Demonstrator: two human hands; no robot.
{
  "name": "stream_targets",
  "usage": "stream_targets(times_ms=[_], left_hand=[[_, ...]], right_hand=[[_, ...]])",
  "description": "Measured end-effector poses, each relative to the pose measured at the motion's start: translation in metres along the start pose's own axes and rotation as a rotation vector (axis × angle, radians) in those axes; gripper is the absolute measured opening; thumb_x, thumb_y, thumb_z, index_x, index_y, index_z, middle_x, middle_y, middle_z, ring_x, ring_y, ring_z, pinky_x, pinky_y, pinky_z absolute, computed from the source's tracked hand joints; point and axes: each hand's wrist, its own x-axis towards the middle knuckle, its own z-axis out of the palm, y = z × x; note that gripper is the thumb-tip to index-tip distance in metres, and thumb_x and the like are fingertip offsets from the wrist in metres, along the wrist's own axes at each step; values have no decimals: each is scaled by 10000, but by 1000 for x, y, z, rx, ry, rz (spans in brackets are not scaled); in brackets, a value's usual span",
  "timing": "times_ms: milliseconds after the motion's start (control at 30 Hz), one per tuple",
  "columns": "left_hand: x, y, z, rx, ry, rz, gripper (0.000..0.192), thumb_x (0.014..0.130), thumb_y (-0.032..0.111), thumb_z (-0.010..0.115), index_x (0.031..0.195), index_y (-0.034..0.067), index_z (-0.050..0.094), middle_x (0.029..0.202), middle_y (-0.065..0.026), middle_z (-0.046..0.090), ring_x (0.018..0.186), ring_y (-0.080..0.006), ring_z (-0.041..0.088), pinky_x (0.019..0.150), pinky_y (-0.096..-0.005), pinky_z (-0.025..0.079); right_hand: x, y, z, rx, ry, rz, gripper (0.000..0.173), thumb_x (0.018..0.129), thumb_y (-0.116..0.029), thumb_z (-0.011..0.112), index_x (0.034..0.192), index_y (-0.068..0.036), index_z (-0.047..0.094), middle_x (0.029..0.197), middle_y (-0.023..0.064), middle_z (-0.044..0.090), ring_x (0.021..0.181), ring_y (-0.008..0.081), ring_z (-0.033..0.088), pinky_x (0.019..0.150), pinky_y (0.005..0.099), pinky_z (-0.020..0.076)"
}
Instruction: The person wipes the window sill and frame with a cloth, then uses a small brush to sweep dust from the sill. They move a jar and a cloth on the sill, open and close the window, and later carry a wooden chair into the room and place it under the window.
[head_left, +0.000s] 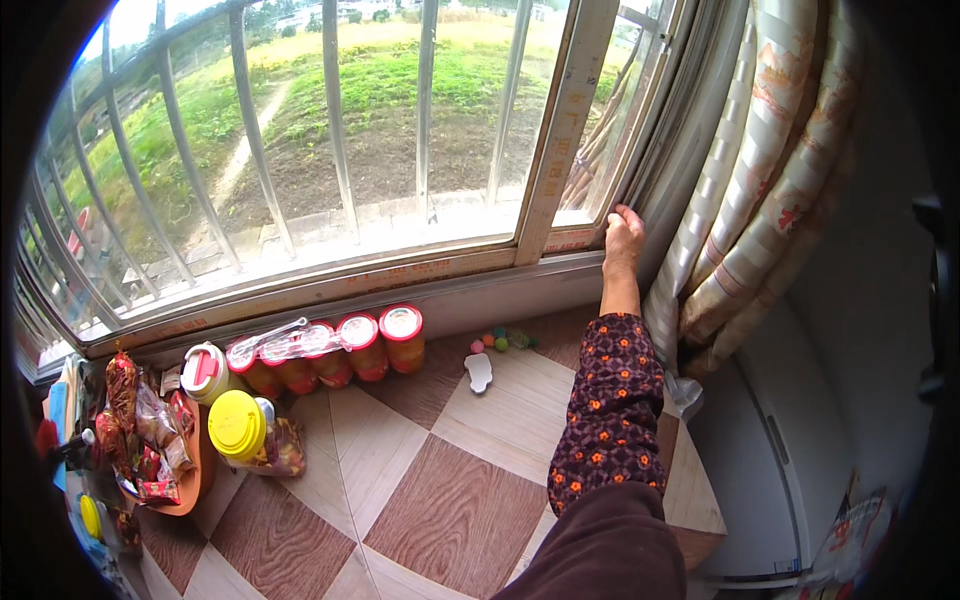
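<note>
My right hand (624, 238) reaches up to the lower right corner of a sliding window sash (576, 238). Its fingers curl against the sash's side frame, beside the wall; the fingertips are partly hidden. A dark sleeve with a flowered sleeve cover (609, 409) covers the arm. Left of the hand stands the sash's upright frame strip (561, 142), which bears printed writing. My left hand is out of view. Below the window, a white cloud-shaped object (478, 373) and several small coloured balls (500, 343) lie on the tiled sill (457, 502).
Red-lidded jars (401, 337) line the window's foot, with plastic-wrapped utensils (289, 341) on top. A yellow-lidded jar (238, 427) and an orange tray of packaged snacks (196, 480) stand left. Patterned curtains (757, 195) hang right, above a white appliance (742, 480). Metal bars (334, 112) cross outside the glass.
</note>
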Motion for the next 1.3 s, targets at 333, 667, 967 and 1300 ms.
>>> stream_targets(times_ms=[333, 667, 967, 1300], left_hand=[[7, -12, 8, 145, 35, 71, 455, 873, 15, 457, 1314, -30, 557, 1174, -265, 660, 1072, -387, 620, 951, -425, 478], [27, -45, 24, -95, -54, 79, 465, 947, 23, 422, 1399, -11, 526, 1313, -207, 620, 1213, -295, 563, 1034, -374, 433], [53, -98, 47, -25, -38, 181, 481, 920, -15, 423, 1388, -13, 533, 1276, -239, 639, 1207, -347, 581, 1061, -385, 411], [14, -47, 36, 118, 210, 181, 211, 826, -59, 487, 1025, -16, 544, 815, -298, 616, 804, -510, 593, 681, -586, 421]], right_hand=[[-50, -24, 0, 265, -345, 29, 241, 915, -145, 524, 1060, -27, 677, 896, 35, 689, 833, 101, 656, 730, 234, 471], [-132, -82, 14, -222, -383, -235, 600, 965, -477, 592, 1389, -55, 530, 1236, 200, 660, 1162, 363, 611, 1019, 401, 466], [-133, -100, -2, -323, -317, -517, 711, 862, -408, 760, 1320, 76, 508, 1132, 241, 662, 1058, 407, 631, 946, 460, 505], [-172, -122, 44, -664, 66, -765, 598, 888, -175, 711, 1380, 56, 461, 1203, 254, 631, 1054, 395, 630, 907, 447, 518]])
